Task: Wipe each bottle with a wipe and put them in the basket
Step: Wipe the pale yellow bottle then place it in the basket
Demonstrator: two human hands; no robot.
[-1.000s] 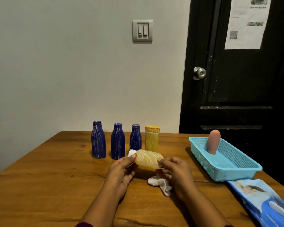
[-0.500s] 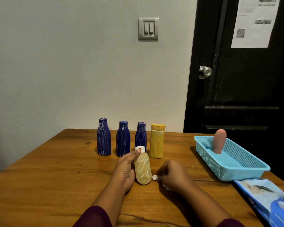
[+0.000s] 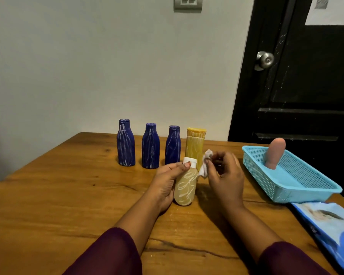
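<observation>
Wooden tabletop (image 3: 58, 195) is seen beneath both hands. Beyond the left hand (image 3: 165, 185) and to its left, three blue bottles (image 3: 126, 143) (image 3: 150, 146) (image 3: 172, 145) are lined up upright in a row, near one another but apart. Just right of them, beyond the gap between the two hands, a yellow bottle (image 3: 195, 143) is stood upright, its lower part hidden behind the held items.

A tan bottle (image 3: 185, 187) is gripped by the left hand, with fingers curled round its side and the thumb laid near its white cap (image 3: 190, 161); the cap is pointed away from the person. Whether its base is rested on the tabletop cannot be told.

A crumpled white wipe (image 3: 205, 165) is pinched in the fingertips of the right hand (image 3: 224, 175) and is held just beside the bottle's neck; whether it touches the bottle cannot be told. The hands are kept close together but apart.

To the right of the right hand, a light blue basket (image 3: 306, 194) is set on the tabletop, and a pink bottle (image 3: 274, 153) is stood upright at its far end. Nearer the person, right of the right hand, a blue pack of wipes (image 3: 330, 225) is laid flat, just beside the basket.
</observation>
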